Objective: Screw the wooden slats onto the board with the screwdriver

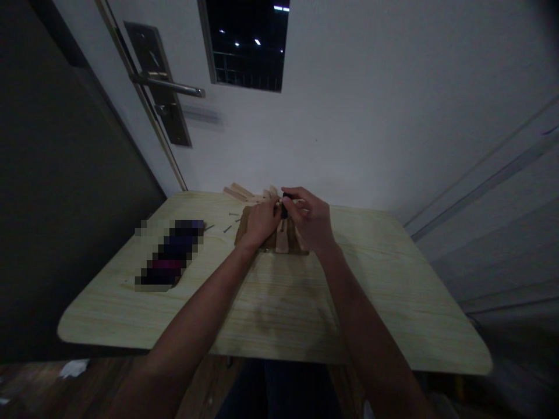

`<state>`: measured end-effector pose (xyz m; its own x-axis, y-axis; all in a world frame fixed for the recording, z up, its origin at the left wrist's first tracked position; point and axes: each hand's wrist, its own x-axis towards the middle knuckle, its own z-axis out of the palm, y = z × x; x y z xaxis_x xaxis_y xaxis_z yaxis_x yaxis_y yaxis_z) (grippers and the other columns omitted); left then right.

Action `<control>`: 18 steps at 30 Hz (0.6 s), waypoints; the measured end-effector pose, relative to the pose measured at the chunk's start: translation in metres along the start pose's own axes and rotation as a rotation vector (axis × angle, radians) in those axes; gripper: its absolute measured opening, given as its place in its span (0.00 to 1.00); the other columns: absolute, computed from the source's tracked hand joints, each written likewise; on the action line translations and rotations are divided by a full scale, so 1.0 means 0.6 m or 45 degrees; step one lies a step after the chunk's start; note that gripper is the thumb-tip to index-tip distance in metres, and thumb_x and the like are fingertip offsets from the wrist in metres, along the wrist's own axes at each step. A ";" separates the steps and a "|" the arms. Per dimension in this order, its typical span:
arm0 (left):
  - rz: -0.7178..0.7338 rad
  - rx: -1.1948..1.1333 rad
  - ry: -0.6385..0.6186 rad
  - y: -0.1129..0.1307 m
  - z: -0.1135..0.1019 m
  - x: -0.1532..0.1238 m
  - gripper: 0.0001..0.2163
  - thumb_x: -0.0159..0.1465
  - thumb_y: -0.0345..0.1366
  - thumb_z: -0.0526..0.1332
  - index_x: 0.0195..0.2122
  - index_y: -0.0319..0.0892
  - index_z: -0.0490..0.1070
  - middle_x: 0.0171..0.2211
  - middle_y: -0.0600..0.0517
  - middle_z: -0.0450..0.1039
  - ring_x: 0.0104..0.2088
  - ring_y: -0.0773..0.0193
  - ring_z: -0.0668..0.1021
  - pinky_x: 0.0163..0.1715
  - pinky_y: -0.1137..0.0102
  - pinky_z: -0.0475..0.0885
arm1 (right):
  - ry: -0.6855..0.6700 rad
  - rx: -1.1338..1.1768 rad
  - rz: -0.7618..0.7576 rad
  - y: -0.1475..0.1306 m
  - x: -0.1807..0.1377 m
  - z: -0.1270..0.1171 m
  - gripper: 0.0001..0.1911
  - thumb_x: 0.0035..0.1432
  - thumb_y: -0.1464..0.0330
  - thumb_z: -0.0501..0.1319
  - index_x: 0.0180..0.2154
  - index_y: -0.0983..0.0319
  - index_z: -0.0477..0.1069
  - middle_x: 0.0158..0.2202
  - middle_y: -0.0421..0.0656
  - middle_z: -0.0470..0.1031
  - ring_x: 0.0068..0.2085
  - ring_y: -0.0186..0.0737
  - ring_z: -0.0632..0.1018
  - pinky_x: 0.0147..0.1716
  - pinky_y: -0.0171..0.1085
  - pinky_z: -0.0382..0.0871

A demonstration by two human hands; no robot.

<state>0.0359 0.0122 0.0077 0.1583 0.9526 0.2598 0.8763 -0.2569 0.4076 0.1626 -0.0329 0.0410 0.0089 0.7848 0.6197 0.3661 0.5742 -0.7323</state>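
Upright in my right hand [312, 218] is a screwdriver with a black handle [285, 206], gripped between thumb and fingers. Its lower end points down at a pale wooden strip [282, 241], which lies across a brown board [242, 227]. My left hand [263, 219] rests over the board's left part, its fingers bent in close to the screwdriver. The fingertips are partly hidden, and whatever they pinch is too small to make out. Several loose screws [227, 228] lie on the table to the left of the board.
More pale wooden pieces [239, 192] lie behind the board, near the white door [349, 116]. On the left of the light wood table [384, 291] is a dark, pixelated object [174, 253]. A metal door handle [170, 86] sticks out at upper left.
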 end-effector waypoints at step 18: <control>0.040 0.017 0.010 0.000 -0.001 0.000 0.17 0.73 0.38 0.50 0.59 0.42 0.70 0.48 0.43 0.80 0.50 0.53 0.81 0.50 0.65 0.73 | -0.049 0.039 -0.128 0.011 0.001 -0.005 0.13 0.61 0.66 0.62 0.46 0.58 0.80 0.46 0.45 0.81 0.41 0.37 0.81 0.38 0.38 0.80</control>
<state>0.0355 0.0120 0.0081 0.1827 0.9427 0.2792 0.8770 -0.2847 0.3871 0.1679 -0.0293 0.0371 -0.0623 0.7311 0.6794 0.3351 0.6565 -0.6758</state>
